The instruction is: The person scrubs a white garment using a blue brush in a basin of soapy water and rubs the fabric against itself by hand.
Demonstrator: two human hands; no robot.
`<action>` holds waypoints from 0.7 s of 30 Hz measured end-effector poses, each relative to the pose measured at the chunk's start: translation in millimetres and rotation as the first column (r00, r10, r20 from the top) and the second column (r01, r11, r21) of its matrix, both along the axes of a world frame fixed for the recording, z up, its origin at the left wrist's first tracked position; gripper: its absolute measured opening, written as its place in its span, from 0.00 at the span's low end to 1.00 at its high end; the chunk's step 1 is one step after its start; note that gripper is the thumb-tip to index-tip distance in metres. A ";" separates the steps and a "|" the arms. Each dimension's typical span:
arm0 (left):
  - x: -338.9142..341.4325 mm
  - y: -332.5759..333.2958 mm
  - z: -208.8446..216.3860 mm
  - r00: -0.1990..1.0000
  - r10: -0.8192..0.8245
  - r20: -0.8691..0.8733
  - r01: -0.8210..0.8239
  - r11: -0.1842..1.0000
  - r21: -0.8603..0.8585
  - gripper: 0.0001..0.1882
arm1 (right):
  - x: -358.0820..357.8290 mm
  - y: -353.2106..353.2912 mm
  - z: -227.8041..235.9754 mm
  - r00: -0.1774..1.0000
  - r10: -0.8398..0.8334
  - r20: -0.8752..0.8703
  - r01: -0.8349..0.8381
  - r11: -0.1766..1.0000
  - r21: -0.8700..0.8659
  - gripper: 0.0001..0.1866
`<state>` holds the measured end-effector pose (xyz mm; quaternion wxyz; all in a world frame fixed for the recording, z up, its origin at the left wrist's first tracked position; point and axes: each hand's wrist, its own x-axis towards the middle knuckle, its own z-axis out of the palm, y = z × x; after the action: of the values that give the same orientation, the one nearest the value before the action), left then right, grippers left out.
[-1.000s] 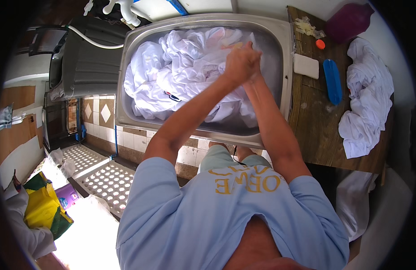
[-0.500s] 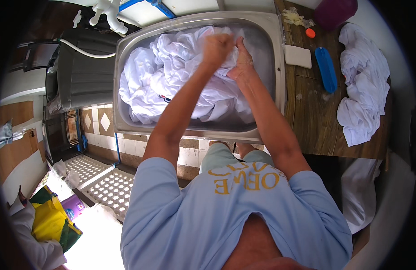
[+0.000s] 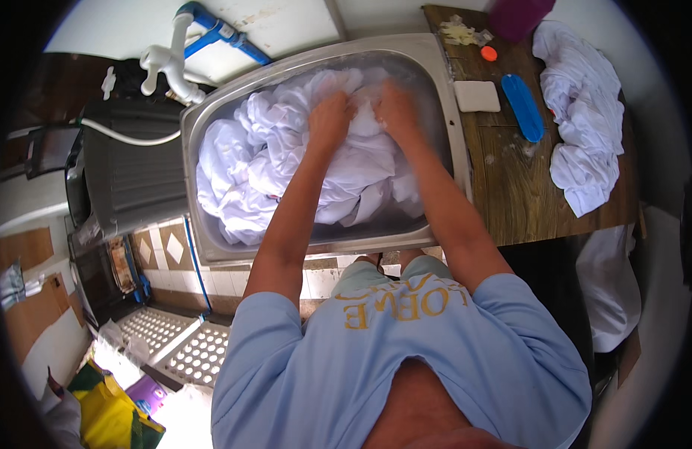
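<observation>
A heap of wet white clothes (image 3: 286,172) lies in the steel sink (image 3: 449,90), partly under cloudy water. My left hand (image 3: 332,121) is closed on a fold of white cloth near the top of the heap. Just to its right, my right hand (image 3: 396,112) grips the same bunched cloth, with its fingertips blurred and partly hidden. A short stretch of cloth (image 3: 367,112) shows between the two hands. Both forearms reach over the sink's near rim.
Right of the sink, a wooden counter holds a white soap bar (image 3: 478,96), a blue tray-shaped thing (image 3: 522,108), an orange cap (image 3: 489,53) and a bunched white garment (image 3: 582,112). A white faucet (image 3: 169,67) stands at the back left, near a hose (image 3: 129,134).
My hands have moved apart and lower onto the clothes. My right hand, open with its palm showing before, has turned down and closed on the cloth. The view has shifted slightly.
</observation>
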<state>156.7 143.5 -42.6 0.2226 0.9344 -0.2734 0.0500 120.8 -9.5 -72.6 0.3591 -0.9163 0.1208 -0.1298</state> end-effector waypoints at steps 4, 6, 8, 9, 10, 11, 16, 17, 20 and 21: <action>4.2 13.1 -20.3 0.962 -0.171 0.213 0.209 0.962 -0.174 0.15 | 9.2 3.1 -20.4 0.995 -0.056 0.079 0.051 0.997 0.060 0.15; 24.4 11.6 -32.7 0.905 -0.273 0.328 0.355 0.908 -0.225 0.10 | 6.6 -3.7 -1.7 0.999 -0.050 0.013 0.046 0.979 0.197 0.13; 15.2 -0.4 -21.7 0.987 -0.141 -0.081 0.104 0.930 -0.353 0.07 | 3.1 -12.7 6.7 0.991 -0.107 -0.081 0.128 0.562 0.817 0.13; 21.9 -7.1 -16.2 0.938 -0.188 -0.290 -0.017 0.813 -0.582 0.08 | 1.4 -15.9 17.4 0.984 -0.128 -0.121 0.149 0.236 0.960 0.14; 31.5 7.3 -9.6 0.848 -0.244 -0.470 -0.208 0.662 -0.720 0.10 | -6.3 0.8 59.7 0.990 -0.086 -0.114 0.105 -0.098 0.990 0.15; 35.7 10.0 -3.6 0.706 -0.370 -0.604 -0.406 0.487 -0.773 0.14 | -16.8 8.1 84.9 0.992 -0.069 -0.106 0.068 -0.419 0.906 0.16; -30.6 -73.6 47.9 0.903 -0.429 -0.002 0.314 0.663 -0.679 0.18 | -7.8 -2.6 -20.6 0.986 -0.057 0.157 -0.166 -0.469 0.867 0.22; -28.3 -77.0 43.1 0.913 -0.401 0.077 0.357 0.692 -0.628 0.16 | -6.8 -2.8 -32.7 0.976 -0.021 0.217 -0.203 -0.458 0.865 0.23; -13.4 -83.9 19.0 0.893 -0.309 0.329 0.436 0.778 -0.453 0.12 | -8.8 8.1 -22.7 0.992 -0.018 0.125 -0.122 -0.384 0.915 0.25; -6.3 -80.7 12.5 0.870 -0.286 0.403 0.443 0.812 -0.380 0.12 | -8.6 16.6 -10.0 0.997 -0.067 0.023 -0.046 -0.363 0.931 0.24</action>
<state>150.4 62.8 -30.1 0.3948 0.7615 -0.4630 0.2231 112.2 7.1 -82.7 0.9616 -0.2140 0.1715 -0.0081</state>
